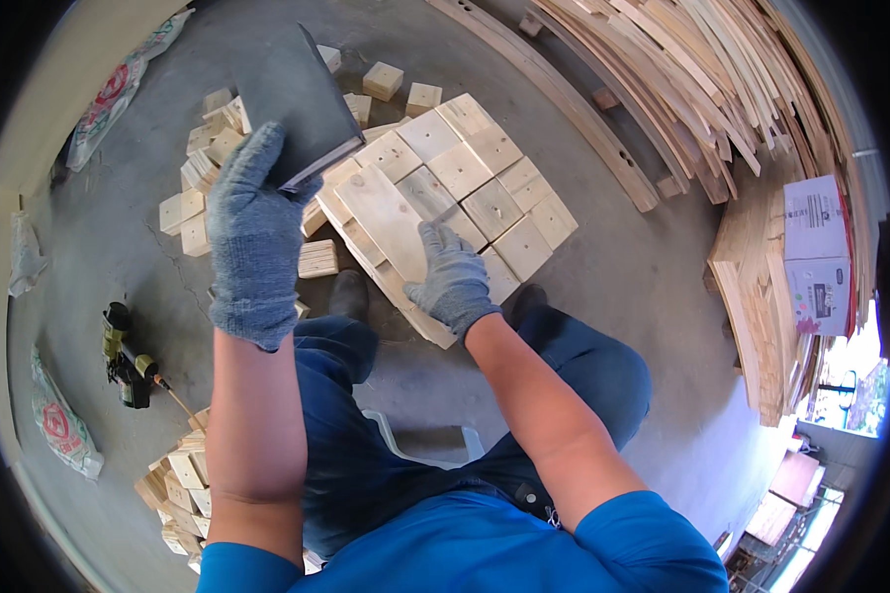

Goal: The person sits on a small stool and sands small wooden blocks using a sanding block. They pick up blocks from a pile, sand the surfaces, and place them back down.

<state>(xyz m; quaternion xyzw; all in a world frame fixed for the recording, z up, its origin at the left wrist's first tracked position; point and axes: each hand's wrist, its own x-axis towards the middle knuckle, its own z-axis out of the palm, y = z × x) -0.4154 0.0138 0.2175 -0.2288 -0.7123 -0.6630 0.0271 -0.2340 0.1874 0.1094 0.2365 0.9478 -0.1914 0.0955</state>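
The left hand [257,232], in a grey knitted glove, is raised and closed on a dark rectangular block [297,104], gripping it near its lower end; a pale strip runs along the block's near edge. The block stands out beyond the fingers, tilted, over the floor [623,267] and the far left corner of the wooden block panel [465,188].

The right hand [453,277], gloved alike, is apart from the left hand, lower and to its right. It is spread, with thumb and fingers parted, and rests on the near part of the panel. Its thumb lies by the lower end of a pale board [386,222], which lies flat on the panel between the two hands. The panel is made of square wooden pieces set close together in rows, many with a small dark mark in the middle.

Loose wood blocks [383,80] lie on the floor beyond and beside the left hand, and a heap of wood pieces [183,484] is below it, beside the forearm. Left of that hand, well apart, are a power tool [124,356] and a printed sack [61,420]. Far to the right of the right hand are a cardboard box [818,255] and, farther up, long planks [702,69].
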